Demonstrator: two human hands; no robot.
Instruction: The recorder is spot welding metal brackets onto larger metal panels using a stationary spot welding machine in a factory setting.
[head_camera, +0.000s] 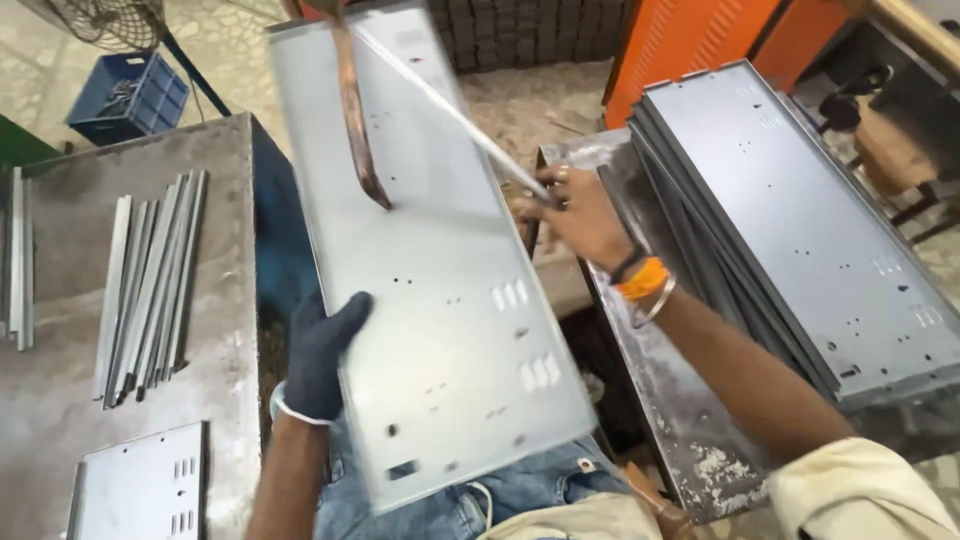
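A long grey sheet-metal panel (440, 290) with punched holes and slots lies slanted in front of me, over my lap. My left hand (322, 352), in a dark glove, grips the panel's left edge near its lower end. My right hand (578, 215), bare with an orange band at the wrist, holds a thin metal strip (450, 110) that runs diagonally across the panel's upper part. A curved copper arm (352, 110) comes down from above and its tip meets the panel's surface.
A stack of similar grey panels (800, 220) rests on a worn bench at the right. On the left table (60, 440) lie several narrow metal strips (150, 285) and a small slotted plate (140, 485). A blue crate (128, 95) and orange cabinet (690, 40) stand behind.
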